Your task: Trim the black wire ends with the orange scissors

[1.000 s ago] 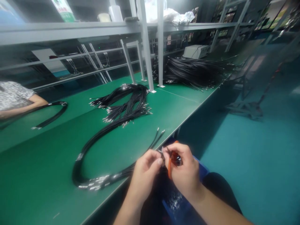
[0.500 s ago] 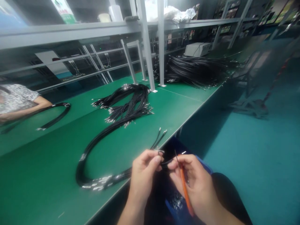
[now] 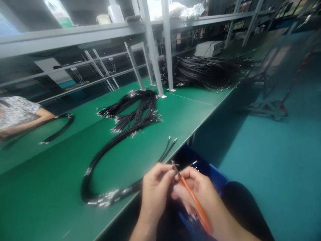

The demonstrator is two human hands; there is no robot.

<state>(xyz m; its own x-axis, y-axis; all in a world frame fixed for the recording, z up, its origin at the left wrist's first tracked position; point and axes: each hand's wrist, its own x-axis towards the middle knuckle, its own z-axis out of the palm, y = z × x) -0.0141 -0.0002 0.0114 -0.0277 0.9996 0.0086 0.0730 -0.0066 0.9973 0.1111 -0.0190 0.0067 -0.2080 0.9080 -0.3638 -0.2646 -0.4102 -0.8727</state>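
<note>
the orange-handled tool (image 3: pixel 197 204) has just swung up and in, so its narrow metal tip sits at the left fingertips, where a moment ago there was a gap between the hands. that brings the tool and the small piece being pinched together at one spot, lower centre of the frame.

the left hand (image 3: pixel 154 189) is closed, thumb against forefinger, gripping what looks like a thin cable end; the piece is too small and blurred to tell more. the right hand (image 3: pixel 212 197) is part curled around the tool, its fingertips close beside the left ones. a dark strand with a pale tip (image 3: pixel 194 162) sticks out just above the right hand.

the black cable bundle (image 3: pixel 86 184) curves over the green surface (image 3: pixel 60 187), lower left to centre, and runs in behind the left hand; loose cable ends (image 3: pixel 171 146) poke out above that hand. below both hands is a blue bin (image 3: pixel 217 176). another heap of cables (image 3: pixel 144 103) lies at upper centre, and a person in a patterned sleeve (image 3: pixel 21 108) is at the left edge.
</note>
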